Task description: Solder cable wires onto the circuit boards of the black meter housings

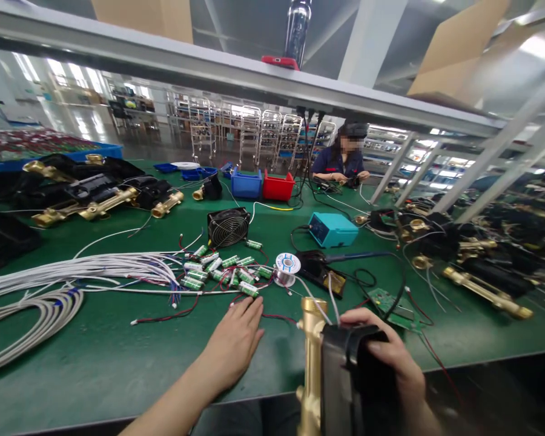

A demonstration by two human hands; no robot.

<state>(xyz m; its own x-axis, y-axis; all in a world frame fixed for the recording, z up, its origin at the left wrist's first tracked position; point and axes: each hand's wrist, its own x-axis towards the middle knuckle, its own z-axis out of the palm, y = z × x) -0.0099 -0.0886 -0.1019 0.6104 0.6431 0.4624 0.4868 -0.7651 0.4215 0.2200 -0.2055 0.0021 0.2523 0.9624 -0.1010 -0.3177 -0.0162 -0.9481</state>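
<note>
My right hand (393,351) grips a black plastic housing joined to a brass pipe body (313,357), held upright over the table's front edge. White cables rise from behind the housing. My left hand (238,336) lies palm down on the green table, fingers stretched forward; its fingertips reach the edge of a pile of green-and-white batteries (229,269) with thin red-and-black leads. Whether they touch the nearest battery (248,289) I cannot tell. Just beyond stands a solder spool (286,266).
A small black fan (228,227), a teal soldering station (333,230) and a green circuit board (395,307) lie on the table. White cable bundles (104,272) spread left. More brass-and-black units (104,203) flank both sides. A co-worker (340,158) sits opposite, below an overhead shelf (209,69).
</note>
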